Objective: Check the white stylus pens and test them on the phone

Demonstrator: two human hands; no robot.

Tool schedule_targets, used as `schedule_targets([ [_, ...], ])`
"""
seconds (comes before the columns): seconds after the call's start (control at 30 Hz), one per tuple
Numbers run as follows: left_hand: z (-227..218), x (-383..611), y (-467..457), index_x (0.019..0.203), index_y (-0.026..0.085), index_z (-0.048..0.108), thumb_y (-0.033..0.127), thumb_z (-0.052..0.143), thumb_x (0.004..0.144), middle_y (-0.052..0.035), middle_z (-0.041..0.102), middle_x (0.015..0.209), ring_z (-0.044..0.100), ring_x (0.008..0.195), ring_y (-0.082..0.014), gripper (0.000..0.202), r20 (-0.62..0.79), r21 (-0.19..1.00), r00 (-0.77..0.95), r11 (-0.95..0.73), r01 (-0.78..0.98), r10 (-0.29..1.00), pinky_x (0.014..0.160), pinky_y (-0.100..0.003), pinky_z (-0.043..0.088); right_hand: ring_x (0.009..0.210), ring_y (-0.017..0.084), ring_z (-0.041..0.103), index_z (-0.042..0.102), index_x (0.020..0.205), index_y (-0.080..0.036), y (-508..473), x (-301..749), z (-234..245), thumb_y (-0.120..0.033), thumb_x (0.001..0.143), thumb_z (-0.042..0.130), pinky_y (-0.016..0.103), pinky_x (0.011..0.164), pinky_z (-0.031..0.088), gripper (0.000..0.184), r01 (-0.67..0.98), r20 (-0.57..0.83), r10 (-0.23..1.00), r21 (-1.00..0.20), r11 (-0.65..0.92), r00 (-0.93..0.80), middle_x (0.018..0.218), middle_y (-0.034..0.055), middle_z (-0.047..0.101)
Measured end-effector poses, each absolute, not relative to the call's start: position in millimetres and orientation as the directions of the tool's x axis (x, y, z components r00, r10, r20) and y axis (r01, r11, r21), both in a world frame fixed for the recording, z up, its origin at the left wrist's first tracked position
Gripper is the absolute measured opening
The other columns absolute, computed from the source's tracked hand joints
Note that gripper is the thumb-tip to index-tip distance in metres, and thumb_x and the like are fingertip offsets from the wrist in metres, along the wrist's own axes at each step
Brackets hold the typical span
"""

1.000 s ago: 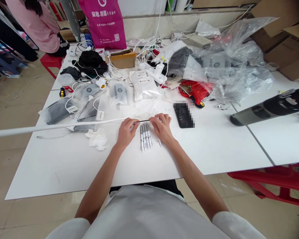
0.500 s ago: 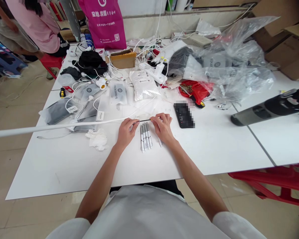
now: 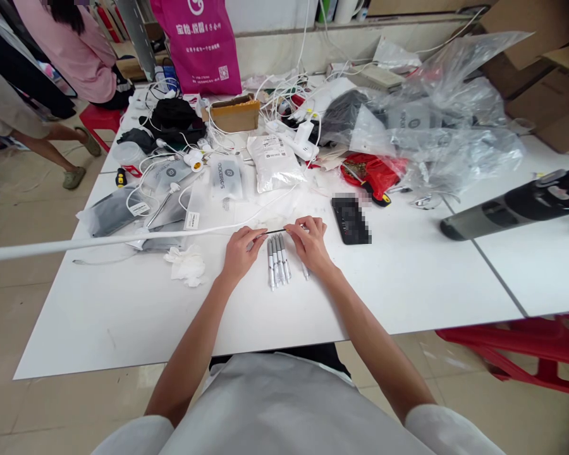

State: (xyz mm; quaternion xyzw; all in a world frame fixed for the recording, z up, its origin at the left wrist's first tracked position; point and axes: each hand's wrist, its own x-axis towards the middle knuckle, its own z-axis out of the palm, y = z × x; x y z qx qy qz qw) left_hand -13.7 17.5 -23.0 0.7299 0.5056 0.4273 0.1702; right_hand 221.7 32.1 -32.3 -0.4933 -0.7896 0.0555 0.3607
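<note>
Both my hands rest on the white table (image 3: 408, 278). My left hand (image 3: 239, 253) and my right hand (image 3: 310, 243) each pinch one end of a thin black strip (image 3: 275, 232), stretched level between them. Just below the strip lie several grey-and-white pens (image 3: 277, 262) side by side, pointing away from me. One more pen (image 3: 305, 272) peeks out under my right wrist. Fingers of both hands are closed on the strip.
A black phone (image 3: 350, 218) lies right of my hands, crumpled white tissue (image 3: 186, 264) to the left. A long white bar (image 3: 76, 243) crosses the left side. Packets, cables, plastic bags (image 3: 436, 120) and a dark handheld device (image 3: 516, 203) crowd the back. People stand at far left.
My hands and the strip have hardly moved. A person at the far left has walked across the floor.
</note>
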Motion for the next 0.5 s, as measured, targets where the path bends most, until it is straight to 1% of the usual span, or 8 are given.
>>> schedule_targets([
  [0.1, -25.4, -14.2, 18.3, 0.121, 0.024, 0.081, 0.038, 0.067, 0.108, -0.0026, 0.068, 0.087, 0.063, 0.078, -0.0165, 0.024, 0.467, 0.650, 0.154, -0.456, 0.608, 0.871, 0.081, -0.033, 0.049, 0.110, 0.030, 0.050, 0.073, 0.124, -0.029, 32.3, 221.3, -32.7, -0.024, 0.110, 0.052, 0.048, 0.094, 0.042, 0.026, 0.729, 0.524, 0.803, -0.426, 0.535, -0.284, 0.117, 0.0113, 0.064],
  [0.17, -26.5, -13.9, 18.5, 0.121, 0.024, 0.081, 0.037, 0.067, 0.108, -0.0024, 0.069, 0.088, 0.063, 0.079, -0.0167, 0.023, 0.485, 0.625, 0.172, -0.477, 0.618, 0.858, 0.083, -0.034, 0.049, 0.111, 0.030, 0.051, 0.071, 0.129, -0.029, 32.6, 220.9, -32.9, -0.025, 0.109, 0.054, 0.049, 0.096, 0.044, 0.026, 0.709, 0.522, 0.796, -0.433, 0.556, -0.306, 0.117, 0.0114, 0.065],
  [0.23, -26.8, -13.7, 18.6, 0.121, 0.024, 0.080, 0.035, 0.066, 0.108, -0.0026, 0.070, 0.089, 0.065, 0.081, -0.0173, 0.022, 0.495, 0.609, 0.179, -0.486, 0.627, 0.850, 0.085, -0.035, 0.048, 0.113, 0.031, 0.053, 0.067, 0.135, -0.028, 33.1, 220.6, -33.4, -0.027, 0.109, 0.056, 0.051, 0.099, 0.047, 0.029, 0.677, 0.516, 0.798, -0.470, 0.567, -0.311, 0.119, 0.0117, 0.067],
  [0.3, -26.6, -14.4, 19.0, 0.120, 0.024, 0.079, 0.034, 0.065, 0.109, -0.0031, 0.072, 0.092, 0.066, 0.085, -0.0182, 0.021, 0.496, 0.599, 0.179, -0.484, 0.638, 0.849, 0.086, -0.035, 0.048, 0.115, 0.032, 0.055, 0.063, 0.138, -0.027, 33.8, 220.8, -33.9, -0.028, 0.108, 0.057, 0.053, 0.102, 0.050, 0.030, 0.630, 0.519, 0.801, -0.524, 0.573, -0.297, 0.121, 0.0122, 0.067],
  [0.37, -26.3, -16.1, 19.7, 0.118, 0.024, 0.079, 0.034, 0.063, 0.110, -0.0036, 0.074, 0.095, 0.067, 0.088, -0.0189, 0.020, 0.492, 0.589, 0.177, -0.476, 0.653, 0.852, 0.088, -0.037, 0.047, 0.115, 0.031, 0.057, 0.062, 0.134, -0.025, 34.7, 221.3, -33.9, -0.028, 0.108, 0.058, 0.053, 0.102, 0.053, 0.026, 0.586, 0.539, 0.799, -0.567, 0.579, -0.268, 0.122, 0.0127, 0.067],
  [0.5, -26.1, -20.2, 21.8, 0.117, 0.024, 0.077, 0.035, 0.061, 0.111, -0.0044, 0.078, 0.100, 0.069, 0.093, -0.0200, 0.021, 0.471, 0.583, 0.179, -0.457, 0.672, 0.864, 0.092, -0.039, 0.045, 0.113, 0.028, 0.061, 0.068, 0.118, -0.024, 35.8, 222.6, -31.9, -0.030, 0.108, 0.061, 0.050, 0.100, 0.056, 0.014, 0.532, 0.581, 0.789, -0.611, 0.586, -0.202, 0.117, 0.0116, 0.065],
])
